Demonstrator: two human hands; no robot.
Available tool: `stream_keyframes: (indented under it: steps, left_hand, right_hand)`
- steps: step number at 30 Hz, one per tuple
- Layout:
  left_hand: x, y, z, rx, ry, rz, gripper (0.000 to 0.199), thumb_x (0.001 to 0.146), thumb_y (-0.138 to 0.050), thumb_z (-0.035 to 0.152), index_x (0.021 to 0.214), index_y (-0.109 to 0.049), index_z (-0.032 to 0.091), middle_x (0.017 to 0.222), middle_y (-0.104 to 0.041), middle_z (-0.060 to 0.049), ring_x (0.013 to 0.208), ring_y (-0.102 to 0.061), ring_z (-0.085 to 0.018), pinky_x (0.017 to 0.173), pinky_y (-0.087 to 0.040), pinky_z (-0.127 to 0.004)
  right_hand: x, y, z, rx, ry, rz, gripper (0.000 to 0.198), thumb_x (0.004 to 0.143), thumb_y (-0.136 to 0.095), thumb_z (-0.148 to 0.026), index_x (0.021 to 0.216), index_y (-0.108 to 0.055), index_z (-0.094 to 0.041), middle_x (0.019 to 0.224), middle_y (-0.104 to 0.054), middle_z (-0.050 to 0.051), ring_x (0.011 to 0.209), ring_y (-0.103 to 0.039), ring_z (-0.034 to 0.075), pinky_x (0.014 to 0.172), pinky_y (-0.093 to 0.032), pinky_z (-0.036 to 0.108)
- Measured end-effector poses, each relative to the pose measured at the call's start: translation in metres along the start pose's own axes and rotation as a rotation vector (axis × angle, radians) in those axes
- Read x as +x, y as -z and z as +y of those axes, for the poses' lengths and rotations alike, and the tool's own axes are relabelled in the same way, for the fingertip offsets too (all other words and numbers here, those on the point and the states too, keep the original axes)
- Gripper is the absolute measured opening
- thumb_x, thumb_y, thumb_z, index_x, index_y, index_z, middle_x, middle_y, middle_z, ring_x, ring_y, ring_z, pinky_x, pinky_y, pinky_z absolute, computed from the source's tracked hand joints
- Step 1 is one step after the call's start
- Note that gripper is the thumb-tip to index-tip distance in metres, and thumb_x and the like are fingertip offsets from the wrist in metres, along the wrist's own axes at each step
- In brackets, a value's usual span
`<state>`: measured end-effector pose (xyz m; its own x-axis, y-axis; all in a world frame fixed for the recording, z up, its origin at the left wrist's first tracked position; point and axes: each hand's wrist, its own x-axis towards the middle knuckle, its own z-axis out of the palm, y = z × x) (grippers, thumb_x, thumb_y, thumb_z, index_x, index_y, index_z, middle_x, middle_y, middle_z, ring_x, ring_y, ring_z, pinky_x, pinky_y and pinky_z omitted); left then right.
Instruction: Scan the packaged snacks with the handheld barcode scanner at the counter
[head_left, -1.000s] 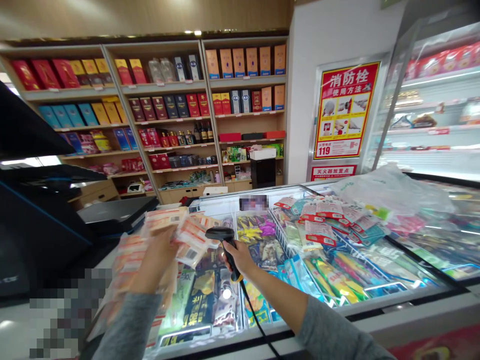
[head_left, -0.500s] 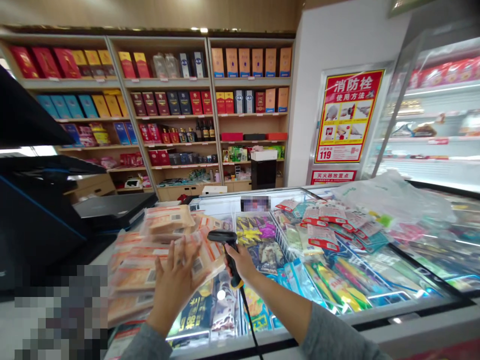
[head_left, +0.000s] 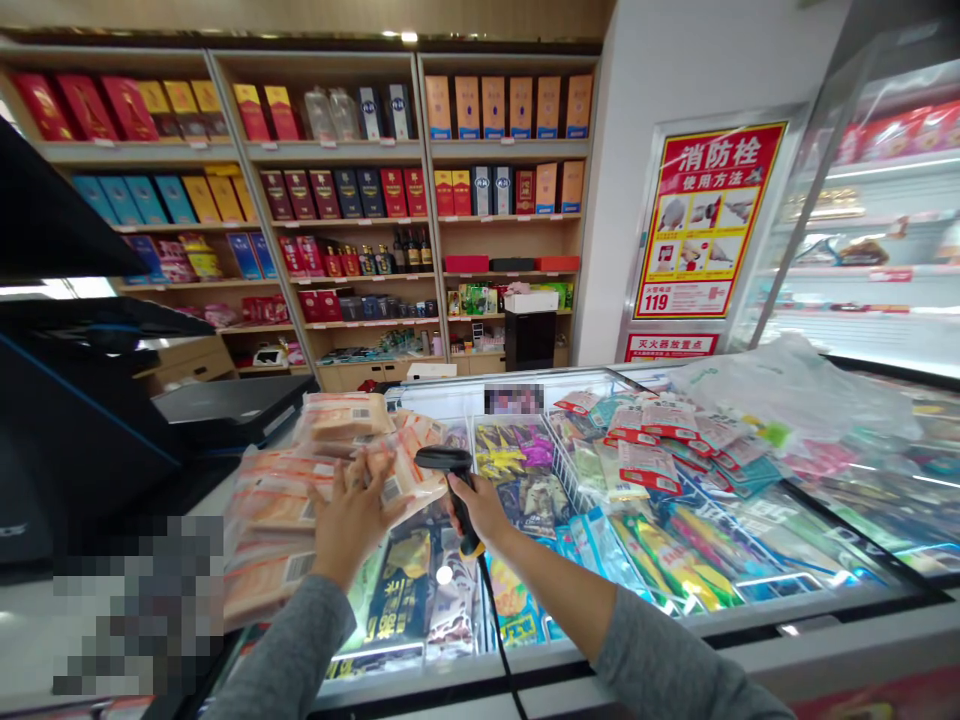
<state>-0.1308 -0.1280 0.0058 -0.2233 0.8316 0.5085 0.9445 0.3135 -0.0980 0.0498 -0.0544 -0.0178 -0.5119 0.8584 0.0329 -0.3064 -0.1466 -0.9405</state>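
My right hand (head_left: 478, 508) is wrapped round the handle of a black barcode scanner (head_left: 448, 460), whose head points left at the packs. A black cord (head_left: 493, 620) runs down from the handle. My left hand (head_left: 352, 515) lies with fingers spread on a clear plastic pack of pale food (head_left: 416, 450) with orange print. Its fingertips touch the film near a printed barcode, and the hand covers part of the pack. More such packs (head_left: 277, 490) are piled to the left, stacked on the glass top of a chest freezer (head_left: 555, 690).
Frozen goods in wire baskets (head_left: 566, 480) show through the freezer glass. Red-and-white packets (head_left: 649, 465) and a plastic bag (head_left: 780, 395) lie on the right. A black checkout machine (head_left: 67, 420) stands at left. Shelves of boxed bottles (head_left: 337, 150) line the back wall.
The view has tilted and shifted slightly. My left hand has moved a little on the pack, its fingers less raised. The scanner stays in my right hand, nearly in place.
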Motion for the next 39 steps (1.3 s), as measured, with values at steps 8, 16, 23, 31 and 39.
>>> stream_keyframes:
  steps: [8,16,23,31,39]
  left_hand:
    - [0.008,-0.001,-0.006,0.017,-0.021,-0.012,0.067,0.091,-0.059,0.056,0.152,-0.052,0.027,0.162,-0.040,-0.020,0.147,-0.036,-0.050,0.111,-0.021,-0.080]
    - [-0.006,-0.001,0.000,-0.001,-0.063,0.029,0.057,0.093,-0.058,0.046,0.146,-0.059,0.025,0.156,-0.048,-0.022,0.147,-0.040,-0.043,0.115,-0.021,-0.077]
    - [-0.017,0.004,0.032,-0.148,-0.093,-0.038,0.055,0.089,-0.063,0.041,0.140,-0.064,0.022,0.155,-0.050,-0.022,0.147,-0.040,-0.045,0.114,-0.031,-0.072]
    - [0.027,0.003,0.165,-0.711,-0.338,-0.214,0.047,0.082,-0.072,0.032,0.127,-0.071,0.020,0.134,-0.069,-0.016,0.128,-0.063,-0.033,0.112,-0.048,-0.046]
    - [0.088,-0.016,0.331,-0.985,-0.429,-0.317,0.041,0.084,-0.069,0.027,0.123,-0.071,0.017,0.126,-0.073,-0.015,0.120,-0.067,-0.030,0.106,-0.050,-0.041]
  right_hand:
    - [-0.008,0.004,-0.005,-0.007,0.010,0.031,0.057,0.064,-0.072,-0.073,0.079,-0.053,-0.022,0.049,-0.052,-0.008,0.034,-0.042,0.008,0.035,-0.031,0.023]
    - [-0.016,0.022,-0.021,-0.042,0.030,0.017,0.054,0.069,-0.072,-0.072,0.074,-0.049,-0.023,0.050,-0.053,-0.006,0.035,-0.046,0.010,0.036,-0.033,0.023]
    - [-0.027,0.055,-0.040,0.023,0.044,0.113,0.058,0.063,-0.073,-0.074,0.078,-0.052,-0.022,0.049,-0.053,-0.007,0.033,-0.044,0.009,0.033,-0.032,0.022]
    - [-0.058,0.150,-0.086,-0.015,0.176,0.364,0.056,0.065,-0.075,-0.072,0.075,-0.051,-0.022,0.050,-0.055,-0.005,0.035,-0.047,0.010,0.033,-0.034,0.023]
    - [-0.086,0.268,-0.122,-0.089,0.276,0.674,0.057,0.063,-0.076,-0.073,0.069,-0.051,-0.023,0.047,-0.056,-0.003,0.034,-0.048,0.012,0.033,-0.037,0.025]
